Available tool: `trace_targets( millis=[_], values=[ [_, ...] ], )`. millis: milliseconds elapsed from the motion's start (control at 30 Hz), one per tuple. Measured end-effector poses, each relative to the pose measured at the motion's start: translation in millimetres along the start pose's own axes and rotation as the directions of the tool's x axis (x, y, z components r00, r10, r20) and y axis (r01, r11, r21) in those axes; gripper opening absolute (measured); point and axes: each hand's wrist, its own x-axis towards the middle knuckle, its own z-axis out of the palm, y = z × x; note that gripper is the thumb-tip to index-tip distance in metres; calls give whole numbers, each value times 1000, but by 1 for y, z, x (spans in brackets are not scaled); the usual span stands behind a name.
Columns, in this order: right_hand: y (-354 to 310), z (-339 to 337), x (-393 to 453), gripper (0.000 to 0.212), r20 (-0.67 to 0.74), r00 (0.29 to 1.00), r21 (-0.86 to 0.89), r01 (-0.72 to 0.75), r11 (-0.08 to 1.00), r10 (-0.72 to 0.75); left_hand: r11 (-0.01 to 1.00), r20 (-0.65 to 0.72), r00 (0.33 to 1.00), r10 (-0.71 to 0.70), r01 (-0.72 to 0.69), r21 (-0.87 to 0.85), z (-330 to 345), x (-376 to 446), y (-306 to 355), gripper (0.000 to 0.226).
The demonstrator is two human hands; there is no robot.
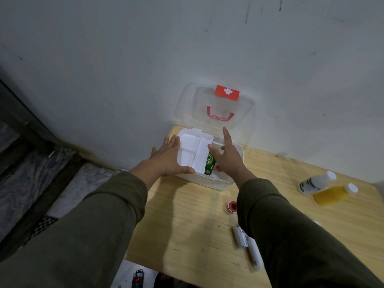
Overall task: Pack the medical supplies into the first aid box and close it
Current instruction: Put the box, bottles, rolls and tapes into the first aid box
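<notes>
The white first aid box (220, 183) stands open at the table's far edge, its clear lid (187, 107) with a red handle and red cross latch leaning on the wall. A white divided tray (193, 148) sits tilted over the box's left half. My left hand (168, 159) grips the tray's left side, thumb on its near edge. My right hand (228, 156) is over the box's right half, fingers spread, thumb touching the tray's right edge. A green packet (209, 165) lies inside the box under the tray.
On the wooden table (193, 225) lie a small red tape roll (232, 205), two white bandage rolls (247, 246), and at the right a white bottle (315, 182) and a yellow bottle (334, 194) on their sides. The wall is just behind the box.
</notes>
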Motion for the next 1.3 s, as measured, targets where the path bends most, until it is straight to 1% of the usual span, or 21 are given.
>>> trace_targets(
  millis=[167, 300, 433, 633, 733, 800, 867, 967, 1033, 1167, 1300],
  values=[
    [-2, -4, -2, 75, -10, 1000, 10, -12, 1000, 12, 1000, -4, 1000, 4, -4, 6, 0, 0, 1, 117],
    [-3, 2, -6, 69, 38, 999, 41, -4, 999, 3, 1000, 1, 1000, 0, 0, 8, 0, 0, 1, 117],
    [-3, 12, -11, 71, 63, 997, 99, 33, 995, -39, 1000, 12, 1000, -6, 6, 0, -1, -1, 0, 118],
    [-5, 17, -8, 67, 49, 998, 125, 37, 991, -43, 1000, 0, 1000, -2, 2, -2, 1, 0, -1, 118],
    [-4, 19, -7, 62, -33, 999, 107, 40, 993, -36, 1000, 2, 1000, 5, -5, -8, 1, -1, -1, 118],
    [-2, 20, -6, 59, -109, 994, 97, 5, 995, 5, 1000, 2, 1000, 7, -7, -12, 1, -1, -1, 118],
    [-1, 23, -6, 59, -136, 990, 159, -24, 987, 46, 1000, -1, 1000, 10, -10, -17, 1, 0, -2, 119],
    [-4, 25, -8, 55, -92, 994, 328, -28, 944, 61, 1000, 1, 1000, 19, -19, -23, 2, 0, -3, 119],
    [-8, 25, -7, 52, -62, 996, 403, -28, 915, 58, 999, 3, 1000, 26, -26, -22, 1, 0, -4, 119],
    [-14, 29, -5, 54, -35, 998, 424, -31, 905, 51, 1000, 0, 1000, 26, -26, -13, 1, 0, -3, 119],
    [-13, 30, -5, 54, -39, 997, 380, -41, 924, 60, 999, -4, 1000, 29, -29, -22, 1, 0, -2, 119]
  ],
)
